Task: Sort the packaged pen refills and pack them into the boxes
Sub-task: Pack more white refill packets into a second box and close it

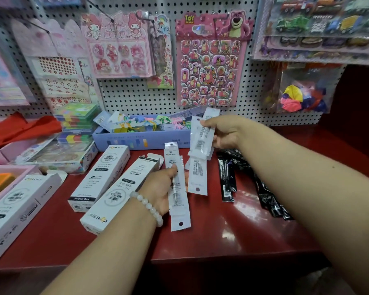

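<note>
While both hands are busy above the red table (232, 235), the sorting is judged to be only partly done. A small stack of white refill packets (177, 188) is held in the left hand (160, 188), with the thumb pressed on top and the fingers curled beneath; the stack hangs over the table just right of the nearest white box (119, 194). A second bunch of white packets (201, 135) is pinched upright by the right hand (224, 133), fingers clamped on its edge. One more white packet (197, 176) is seen lying on the table between the hands, and a heap of black packets (251, 184) is spread to the right, well apart from the boxes. Three white boxes are laid at the left, the middle box (100, 173) and the nearest one side by side, the far-left box (17, 207) apart from them. Whether any box already holds packets cannot be told. Slippage is the likely trouble: the glossy sleeves are gripped loosely at one end and could fan out and drop. Mixing could also be caused if the near-identical white packets are not checked, since their print is too small to be read.
</note>
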